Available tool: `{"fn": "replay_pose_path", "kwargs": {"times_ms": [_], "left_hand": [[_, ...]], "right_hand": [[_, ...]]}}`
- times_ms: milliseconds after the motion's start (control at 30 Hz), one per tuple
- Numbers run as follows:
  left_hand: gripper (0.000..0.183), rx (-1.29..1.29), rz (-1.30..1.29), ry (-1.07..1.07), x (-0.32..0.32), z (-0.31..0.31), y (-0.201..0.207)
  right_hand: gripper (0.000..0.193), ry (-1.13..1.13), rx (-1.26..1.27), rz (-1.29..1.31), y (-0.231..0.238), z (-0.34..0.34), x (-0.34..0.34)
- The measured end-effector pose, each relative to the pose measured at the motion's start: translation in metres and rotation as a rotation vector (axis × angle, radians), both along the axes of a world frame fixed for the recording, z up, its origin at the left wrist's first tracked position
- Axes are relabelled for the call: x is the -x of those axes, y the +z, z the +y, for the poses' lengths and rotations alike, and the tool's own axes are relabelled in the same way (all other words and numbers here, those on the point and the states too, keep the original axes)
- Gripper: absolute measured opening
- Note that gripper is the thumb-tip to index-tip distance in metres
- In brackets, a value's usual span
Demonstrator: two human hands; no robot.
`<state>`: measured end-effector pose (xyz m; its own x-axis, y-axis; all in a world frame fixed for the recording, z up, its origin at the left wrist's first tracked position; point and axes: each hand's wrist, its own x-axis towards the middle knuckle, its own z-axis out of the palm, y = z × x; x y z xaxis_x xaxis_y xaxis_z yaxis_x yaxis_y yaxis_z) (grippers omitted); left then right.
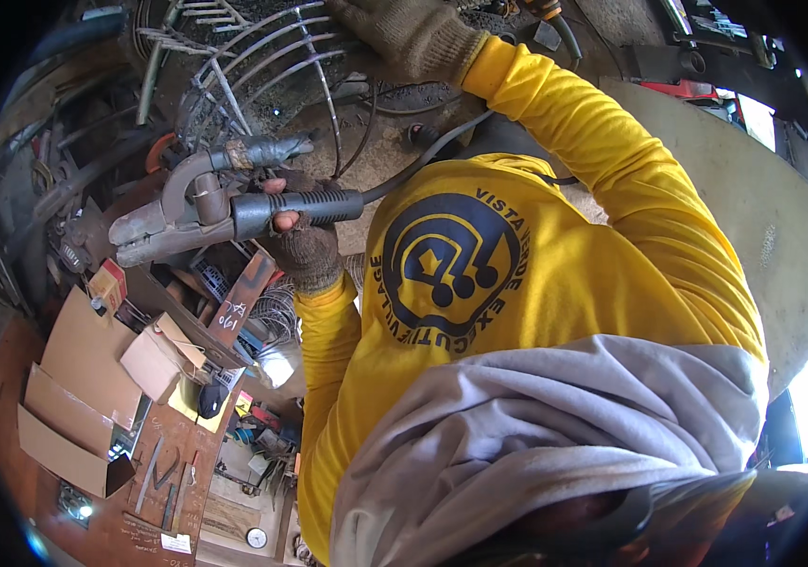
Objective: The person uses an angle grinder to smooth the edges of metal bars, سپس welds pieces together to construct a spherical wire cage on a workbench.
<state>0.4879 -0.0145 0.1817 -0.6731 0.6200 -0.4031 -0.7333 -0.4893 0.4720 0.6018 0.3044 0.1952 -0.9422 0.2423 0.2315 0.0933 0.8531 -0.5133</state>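
Note:
My left hand (308, 253), in a worn brown knitted glove with bare fingertips, is closed round the dark ribbed handle of a welding electrode holder (187, 213). Its thick metal jaws point left, and its black cable (430, 151) runs off to the upper right. No welding rod can be made out in the jaws. At the top edge, my right hand (413, 40), gloved too, lies against the ends of a curved metal bar frame (276, 61). The picture's rim cuts off part of that hand, and its fingers cannot be told clearly.
Lower left, a brown workbench (154, 477) bears an open cardboard box (83, 397), a smaller carton (160, 357) and hand tools. Coiled wire (276, 317) and scrap lie beyond my left forearm. A large pale sheet (754, 227) stands on the right. Cables cross the dirt floor (380, 156).

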Motion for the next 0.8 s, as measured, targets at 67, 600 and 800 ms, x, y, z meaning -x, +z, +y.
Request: {"fn": "replay_pose_path", "kwargs": {"times_ms": [67, 600, 800], "left_hand": [[0.036, -0.020, -0.009, -0.018, 0.001, 0.000, -0.004], [0.068, 0.769, 0.971, -0.095, -0.003, 0.000, -0.008], [0.075, 0.845, 1.223, -0.202, 0.000, 0.003, 0.002]], "right_hand": [[0.071, 0.015, 0.021, 0.031, -0.004, 0.003, 0.000], [0.045, -0.307, 0.716, -0.268, -0.025, -0.070, -0.081], [0.059, -0.489, 1.201, -0.266, -0.034, -0.073, -0.042]]}}
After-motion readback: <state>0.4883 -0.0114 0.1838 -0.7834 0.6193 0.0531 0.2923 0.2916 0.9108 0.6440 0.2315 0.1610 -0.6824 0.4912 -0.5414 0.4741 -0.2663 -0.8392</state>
